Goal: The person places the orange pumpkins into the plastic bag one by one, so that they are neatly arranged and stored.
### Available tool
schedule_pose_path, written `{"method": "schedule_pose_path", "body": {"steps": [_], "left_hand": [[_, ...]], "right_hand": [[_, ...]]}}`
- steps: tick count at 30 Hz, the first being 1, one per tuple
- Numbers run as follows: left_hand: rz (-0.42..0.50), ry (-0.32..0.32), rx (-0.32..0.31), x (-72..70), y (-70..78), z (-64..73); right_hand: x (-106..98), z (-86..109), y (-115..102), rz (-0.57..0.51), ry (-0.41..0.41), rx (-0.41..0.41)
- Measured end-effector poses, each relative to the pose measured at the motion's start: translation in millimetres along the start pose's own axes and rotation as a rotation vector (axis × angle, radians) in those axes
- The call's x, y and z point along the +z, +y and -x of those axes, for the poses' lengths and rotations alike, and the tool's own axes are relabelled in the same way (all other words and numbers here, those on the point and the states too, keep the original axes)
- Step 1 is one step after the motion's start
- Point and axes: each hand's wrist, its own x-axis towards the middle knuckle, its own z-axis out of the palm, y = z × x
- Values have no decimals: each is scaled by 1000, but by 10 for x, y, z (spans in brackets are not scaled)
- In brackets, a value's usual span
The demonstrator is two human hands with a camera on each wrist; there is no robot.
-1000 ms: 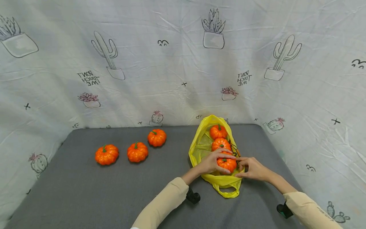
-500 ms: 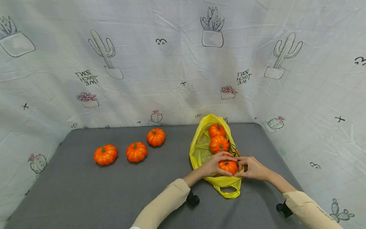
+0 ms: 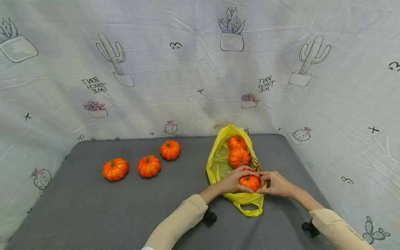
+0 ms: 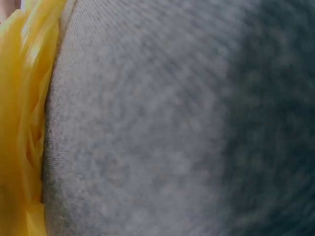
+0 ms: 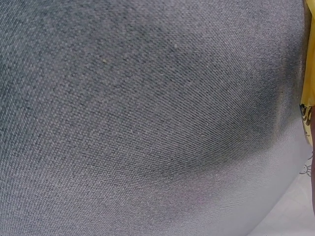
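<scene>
In the head view a yellow plastic bag [image 3: 215, 166] lies with its mouth spread, its handle loop toward me. Two small orange pumpkins, a far one [image 3: 236, 142] and a middle one [image 3: 239, 158], sit inside it in a row. My left hand [image 3: 232, 181] holds a third pumpkin [image 3: 249, 183] at the near end of the bag, fingers over its top and thumb at its near side. At the bag's right edge my right hand [image 3: 276, 184] pinches the plastic, close beside that pumpkin. Both wrist views show mainly grey cloth, with the yellow bag [image 4: 22, 123] at the margin.
Three more orange pumpkins stand on the grey table [image 3: 93, 215] to the left: an outer one [image 3: 115, 169], one nearer the bag [image 3: 149, 166] and one farther back [image 3: 170, 150]. A white curtain [image 3: 193, 69] printed with cacti hangs behind the table.
The held pumpkin has shifted slightly toward me with my left hand. The middle pumpkin has tipped a little to the left. My right hand stays at the bag's edge.
</scene>
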Motion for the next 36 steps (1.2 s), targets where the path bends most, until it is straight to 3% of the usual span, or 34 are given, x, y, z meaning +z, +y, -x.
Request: {"method": "schedule_pose_path", "body": {"steps": [8, 12, 16, 29, 32, 36], "left_hand": [[-7, -14, 50, -5, -29, -5], [-57, -18, 60, -1, -30, -3], [-85, -26, 56, 1, -18, -2], [-189, -41, 38, -4, 46, -8], [-177, -26, 47, -7, 35, -14], [-85, 14, 50, -27, 26, -15]], "right_hand": [[9, 8, -3, -20, 0, -11], [9, 7, -8, -15, -11, 11], [8, 2, -8, -6, -29, 41], [11, 4, 12, -2, -31, 28], [13, 2, 11, 3, -30, 38], [15, -6, 0, 8, -35, 47]]}}
